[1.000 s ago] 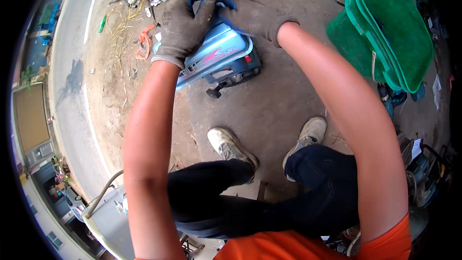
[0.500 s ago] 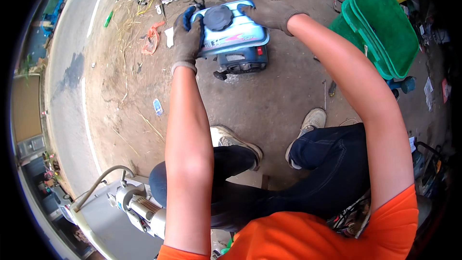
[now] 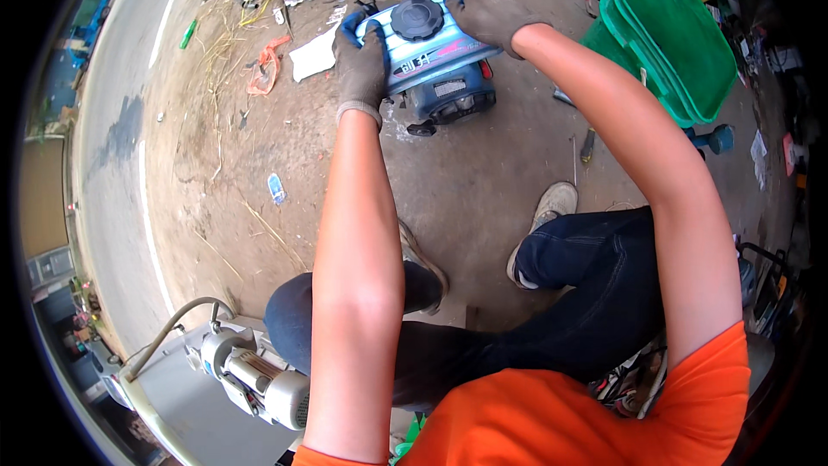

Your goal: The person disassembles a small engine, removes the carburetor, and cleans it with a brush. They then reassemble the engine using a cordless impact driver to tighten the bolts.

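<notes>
A small portable generator with a light-blue fuel tank [image 3: 440, 60] and a round black cap [image 3: 417, 19] is at the far middle, over the dirt ground. Its dark blue lower body [image 3: 450, 98] shows on the near side, below the tank. My left hand [image 3: 360, 56], in a brown and blue work glove, is closed on the tank's left end. At the tank's far right corner, my right hand [image 3: 490, 15] grips the edge in a matching glove. Whether the underside touches the ground is hidden.
Green plastic bins [image 3: 668, 47] stand to the right, with a screwdriver [image 3: 587, 146] on the ground nearer me. White paper [image 3: 313, 56] and an orange plastic bag [image 3: 266, 66] lie left of the generator. A grey motor [image 3: 257, 380] sits on a machine at lower left.
The generator has shifted right in the picture and turned, its right end now nearer me, with both hands still on it. More of the white paper at its left shows.
</notes>
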Demonstrator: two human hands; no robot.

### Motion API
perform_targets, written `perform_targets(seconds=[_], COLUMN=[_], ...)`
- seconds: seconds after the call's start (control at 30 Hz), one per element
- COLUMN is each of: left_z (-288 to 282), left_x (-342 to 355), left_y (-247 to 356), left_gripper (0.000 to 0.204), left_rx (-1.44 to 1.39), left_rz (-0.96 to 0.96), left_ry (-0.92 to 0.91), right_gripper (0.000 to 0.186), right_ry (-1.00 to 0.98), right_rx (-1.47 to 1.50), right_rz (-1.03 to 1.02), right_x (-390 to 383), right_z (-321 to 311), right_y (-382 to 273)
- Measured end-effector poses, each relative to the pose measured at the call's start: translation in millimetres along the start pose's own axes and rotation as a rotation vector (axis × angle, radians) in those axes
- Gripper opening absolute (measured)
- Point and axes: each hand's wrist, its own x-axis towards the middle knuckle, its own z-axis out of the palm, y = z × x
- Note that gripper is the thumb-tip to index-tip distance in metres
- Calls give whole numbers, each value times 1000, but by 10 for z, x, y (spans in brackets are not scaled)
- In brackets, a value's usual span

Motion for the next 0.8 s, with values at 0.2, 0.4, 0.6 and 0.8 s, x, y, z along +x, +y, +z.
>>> perform_targets(seconds=[0.2, 0.4, 0.6, 0.8], left_z=[135, 147, 291, 422], left_x=[-183, -194, -122, -206], left_y=[242, 153, 153, 202], left_gripper=[39, 42, 38, 40], left_rx=[-13, 71, -23, 14], left_rz=[-50, 37, 77, 42], left_ry=[-4, 14, 30, 96], right_gripper=[56, 58, 55, 58], right_ry=[161, -72, -229, -28], right_rx=[-58, -18, -108, -112], right_rz=[-10, -28, -66, -194], right_x=[-47, -62, 26, 91], right_z=[84, -131, -443, -294], right_y=[59, 41, 6, 224])
